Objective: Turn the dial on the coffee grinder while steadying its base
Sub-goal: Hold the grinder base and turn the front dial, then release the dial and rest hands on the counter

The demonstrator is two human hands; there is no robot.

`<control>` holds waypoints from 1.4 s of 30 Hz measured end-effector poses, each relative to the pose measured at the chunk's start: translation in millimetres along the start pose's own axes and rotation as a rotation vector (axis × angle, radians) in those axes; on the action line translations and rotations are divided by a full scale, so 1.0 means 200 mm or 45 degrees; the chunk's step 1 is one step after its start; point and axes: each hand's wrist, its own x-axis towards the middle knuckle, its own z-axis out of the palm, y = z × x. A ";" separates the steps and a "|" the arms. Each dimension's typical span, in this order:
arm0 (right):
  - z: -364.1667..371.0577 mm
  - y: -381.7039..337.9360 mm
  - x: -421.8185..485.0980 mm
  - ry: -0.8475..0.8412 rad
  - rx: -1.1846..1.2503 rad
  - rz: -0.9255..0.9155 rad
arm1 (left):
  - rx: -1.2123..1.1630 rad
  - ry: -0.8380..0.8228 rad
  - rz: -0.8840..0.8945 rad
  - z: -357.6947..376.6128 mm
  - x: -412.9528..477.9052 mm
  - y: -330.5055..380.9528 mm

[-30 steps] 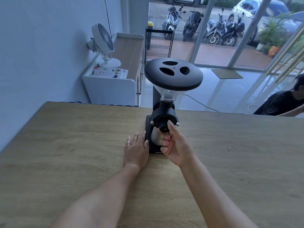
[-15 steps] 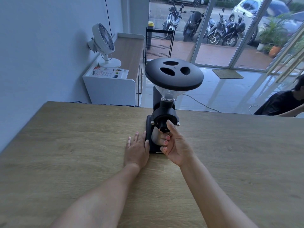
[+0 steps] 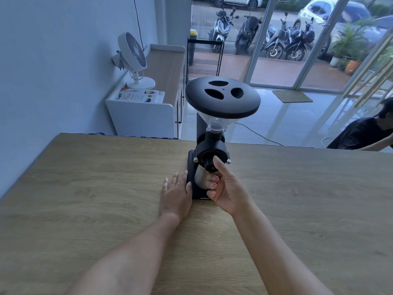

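A black coffee grinder [image 3: 212,143] with a wide round lid [image 3: 222,96] and a clear funnel stands upright on the wooden table [image 3: 85,188]. Its small black dial [image 3: 209,162] faces me on the front. My right hand [image 3: 226,188] pinches this dial, thumb on its right side and fingers curled under it. My left hand [image 3: 176,192] lies flat on the table, fingers spread, its thumb edge pressed against the left side of the grinder's base [image 3: 198,193]. A metal cup under the dial is partly hidden by my right fingers.
The table's far edge runs just behind the grinder. Beyond it stand a white cabinet [image 3: 144,116] with a fan [image 3: 134,58] and a black wire rack [image 3: 204,58]. A person in black [image 3: 365,135] sits at the right, by the glass doors.
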 end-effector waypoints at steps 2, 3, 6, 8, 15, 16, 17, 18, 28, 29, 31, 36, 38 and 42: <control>0.00 0.00 0.00 0.006 -0.013 -0.001 | 0.003 -0.002 0.006 0.00 0.00 0.00; 0.00 0.00 0.00 0.012 -0.023 -0.003 | 0.006 -0.004 0.008 0.00 0.00 0.00; 0.00 0.00 0.00 0.034 -0.054 -0.001 | 0.012 -0.005 0.005 0.00 -0.01 0.00; 0.01 0.00 0.00 0.049 -0.076 0.000 | 0.010 -0.004 0.004 0.00 -0.01 0.00; 0.01 -0.02 -0.02 0.101 -0.110 0.011 | -0.003 -0.016 0.000 0.00 -0.01 0.00; 0.01 -0.02 -0.02 0.105 -0.110 0.014 | -0.017 -0.018 -0.006 0.00 -0.01 0.00; 0.01 -0.02 -0.02 0.109 -0.110 0.017 | -0.033 -0.023 -0.016 -0.01 -0.02 0.00; 0.01 -0.02 -0.02 0.114 -0.110 0.018 | -0.048 -0.029 -0.024 -0.01 -0.02 0.00; 0.00 0.02 -0.09 0.177 -0.242 -0.076 | -0.131 -0.194 -0.055 -0.06 -0.02 0.02; -0.01 0.04 -0.09 0.205 -0.267 -0.085 | -0.151 -0.215 -0.059 -0.07 -0.02 0.02; -0.04 0.08 -0.11 0.297 -0.313 -0.102 | -0.188 -0.237 -0.059 -0.09 -0.03 0.02; -0.16 0.20 -0.12 0.569 -0.603 -0.195 | -0.225 -0.252 -0.063 -0.11 -0.09 0.02; -0.18 0.25 -0.13 0.662 -0.911 -0.221 | -0.186 -0.250 -0.070 -0.11 -0.15 0.03; -0.23 0.35 -0.13 0.716 -1.780 -0.274 | 0.052 -0.158 -0.049 -0.12 -0.25 0.03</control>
